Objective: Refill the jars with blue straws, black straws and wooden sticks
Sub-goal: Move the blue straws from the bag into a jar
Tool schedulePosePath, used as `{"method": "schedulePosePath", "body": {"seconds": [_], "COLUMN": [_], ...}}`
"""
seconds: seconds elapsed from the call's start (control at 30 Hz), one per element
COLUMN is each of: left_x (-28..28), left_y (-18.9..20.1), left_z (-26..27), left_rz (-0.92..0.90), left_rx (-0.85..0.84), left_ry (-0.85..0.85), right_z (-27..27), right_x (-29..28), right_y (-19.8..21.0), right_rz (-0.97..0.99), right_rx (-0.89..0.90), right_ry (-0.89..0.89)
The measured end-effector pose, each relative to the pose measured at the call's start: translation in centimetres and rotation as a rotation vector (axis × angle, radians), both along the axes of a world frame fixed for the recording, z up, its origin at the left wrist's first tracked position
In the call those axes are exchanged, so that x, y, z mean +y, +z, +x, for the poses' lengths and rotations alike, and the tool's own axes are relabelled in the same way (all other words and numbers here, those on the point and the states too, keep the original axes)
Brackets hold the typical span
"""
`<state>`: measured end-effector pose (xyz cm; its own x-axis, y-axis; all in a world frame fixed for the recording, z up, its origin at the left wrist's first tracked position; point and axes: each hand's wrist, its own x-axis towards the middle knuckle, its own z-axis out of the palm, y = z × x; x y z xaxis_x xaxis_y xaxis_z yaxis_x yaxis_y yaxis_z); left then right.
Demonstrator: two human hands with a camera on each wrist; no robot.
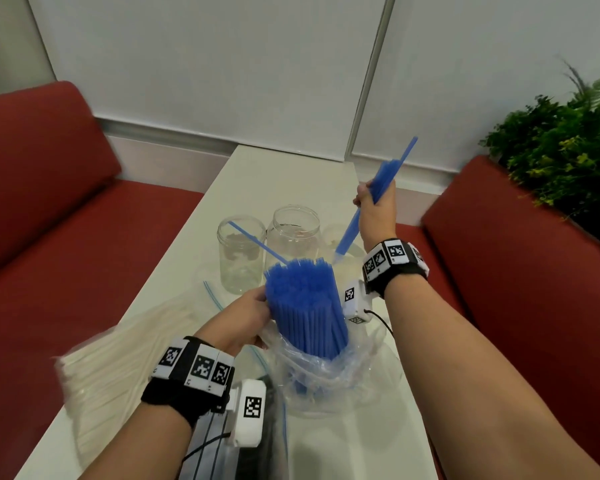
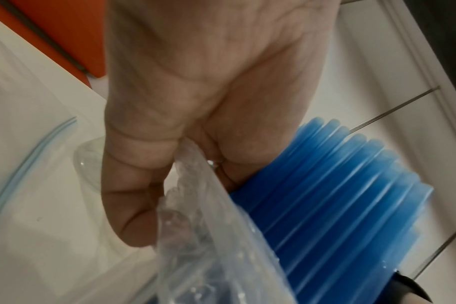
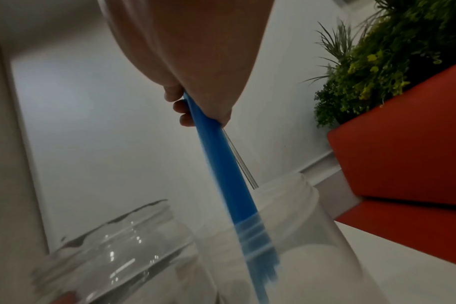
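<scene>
A thick bundle of blue straws (image 1: 305, 306) stands upright in a crumpled clear bag (image 1: 326, 372) on the white table (image 1: 284, 174). My left hand (image 1: 253, 306) grips the bundle and bag from the left; the left wrist view shows the fingers curled on the bag (image 2: 208, 236) and the straws (image 2: 338, 195). My right hand (image 1: 371, 195) is raised and grips a small bunch of blue straws (image 1: 352, 230), whose lower ends reach into the rightmost clear jar (image 3: 312, 236). Two other clear jars, the left jar (image 1: 241, 258) and the middle jar (image 1: 293, 237), stand behind the bundle.
A bag of pale wooden sticks (image 1: 118, 341) lies at the table's left edge. A bag of black straws (image 1: 267, 427) lies under my left wrist. Red benches (image 1: 49, 202) flank the table, and a green plant (image 1: 561, 140) stands at the right.
</scene>
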<state>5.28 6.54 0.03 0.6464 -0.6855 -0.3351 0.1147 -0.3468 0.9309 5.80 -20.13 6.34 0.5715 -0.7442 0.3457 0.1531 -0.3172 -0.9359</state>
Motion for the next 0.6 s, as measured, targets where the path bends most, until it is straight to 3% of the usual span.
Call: {"method": "schedulePosePath", "body": {"seconds": [0.2,0.4,0.6], "left_x": [0.0,-0.1,0.2], "left_y": [0.1,0.3,0.7], "left_z": [0.1,-0.2,-0.7], "left_rz": [0.013,0.025,0.024], "left_rx": [-0.012,-0.019,-0.003], "left_ry": [-0.03,-0.025,-0.02], "right_z": [0.7,-0.2,-1.0], "right_x": [-1.7,-0.5,-1.0], "right_y": [2.8,-2.0,-0.9], "right_rz": [-0.002,0.082,0.031], "right_rx": [-0.156,0.146,0.205], "right_ry": [-0.035,0.051,0.085]}}
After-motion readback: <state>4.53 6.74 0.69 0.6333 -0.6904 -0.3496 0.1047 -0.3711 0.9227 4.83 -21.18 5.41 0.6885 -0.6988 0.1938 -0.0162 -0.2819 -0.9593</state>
